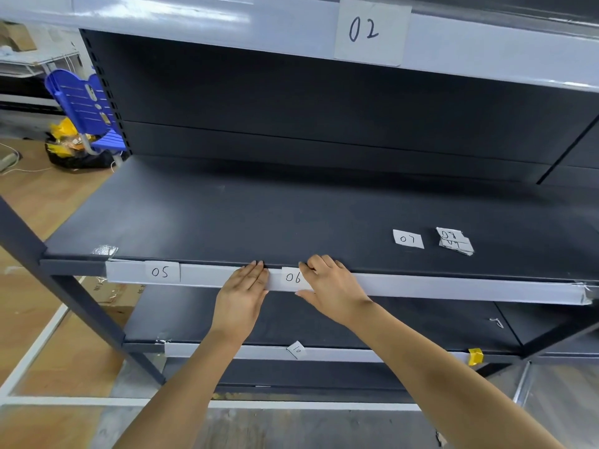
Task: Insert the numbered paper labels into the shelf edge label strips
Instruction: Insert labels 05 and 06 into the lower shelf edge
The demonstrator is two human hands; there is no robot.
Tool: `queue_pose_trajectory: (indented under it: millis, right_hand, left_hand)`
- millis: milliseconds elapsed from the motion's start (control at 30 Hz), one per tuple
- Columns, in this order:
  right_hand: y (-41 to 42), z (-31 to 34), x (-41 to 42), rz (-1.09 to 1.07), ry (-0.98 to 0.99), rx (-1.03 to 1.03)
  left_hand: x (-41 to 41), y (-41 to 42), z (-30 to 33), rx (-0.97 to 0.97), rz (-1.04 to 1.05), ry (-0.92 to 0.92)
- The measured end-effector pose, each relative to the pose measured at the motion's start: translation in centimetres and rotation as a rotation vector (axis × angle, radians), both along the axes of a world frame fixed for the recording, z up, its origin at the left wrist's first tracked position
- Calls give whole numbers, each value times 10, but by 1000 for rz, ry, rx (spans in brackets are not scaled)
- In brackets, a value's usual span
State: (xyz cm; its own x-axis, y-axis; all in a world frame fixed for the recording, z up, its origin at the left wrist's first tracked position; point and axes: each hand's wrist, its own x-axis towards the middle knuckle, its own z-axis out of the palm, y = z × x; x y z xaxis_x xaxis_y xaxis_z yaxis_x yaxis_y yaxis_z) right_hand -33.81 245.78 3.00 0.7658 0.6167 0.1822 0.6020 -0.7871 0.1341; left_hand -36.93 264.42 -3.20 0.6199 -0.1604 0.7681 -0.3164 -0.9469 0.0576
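Observation:
A paper label marked 06 (292,278) sits in the pale label strip (453,288) on the middle shelf's front edge. My left hand (244,293) lies flat against the strip just left of it, fingertips at the shelf lip. On the label's right edge rests my right hand (330,283), fingers curled over the top of the strip and thumb under the label. Label 05 (161,272) sits in the same strip further left. Label 07 (407,238) and a small stack topped by 08 (453,241) lie loose on the dark shelf (227,222).
A large 02 label (371,32) hangs on the upper shelf's strip. A tilted 10 label (296,350) sits in the lower shelf's strip, with a yellow clip (475,356) at its right end. A blue chair (84,105) and a bag stand on the floor at left.

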Motion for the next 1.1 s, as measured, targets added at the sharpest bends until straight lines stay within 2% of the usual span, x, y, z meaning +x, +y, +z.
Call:
queue_pose_trajectory:
  millis: [167, 567, 867, 1000, 1100]
  right_hand:
    - [5, -11, -6, -68, -16, -116]
    - [18, -26, -11, -143, -170, 34]
    - [20, -19, -13, -120, -152, 116]
    - [17, -23, -17, -113, -111, 85]
    - [2, -29, -20, -100, -167, 92]
  left_hand:
    - [2, 0, -3, 31, 25, -11]
    - [4, 2, -6, 28, 24, 37]
    - [1, 0, -2, 32, 17, 68]
    - [-2, -1, 3, 51, 75, 107]
    - [-4, -4, 6, 74, 104, 145]
